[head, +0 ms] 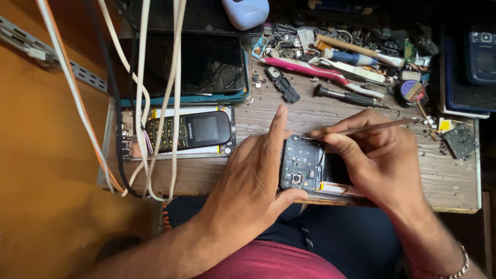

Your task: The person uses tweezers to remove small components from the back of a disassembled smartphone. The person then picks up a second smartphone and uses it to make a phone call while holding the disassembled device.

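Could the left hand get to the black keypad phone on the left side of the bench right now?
Probably yes: the left hand steadies the opened phone, and bare bench lies between it and the keypad phone, though white cables hang across that phone.

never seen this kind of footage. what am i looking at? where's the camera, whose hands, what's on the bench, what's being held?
There is one picture, taken by a camera worn on a person's head, looking down at their own two bare hands over a worn wooden workbench.

The left hand steadies an opened phone with its back cover off, so the inner parts show. The right hand holds a thin metal tool, probably tweezers, with its tip at the phone's top edge.

To the left lie a small black keypad phone and a dark tablet, with white cables hanging over them. At the back sit a screwdriver, a pink-handled tool and a heap of small parts.
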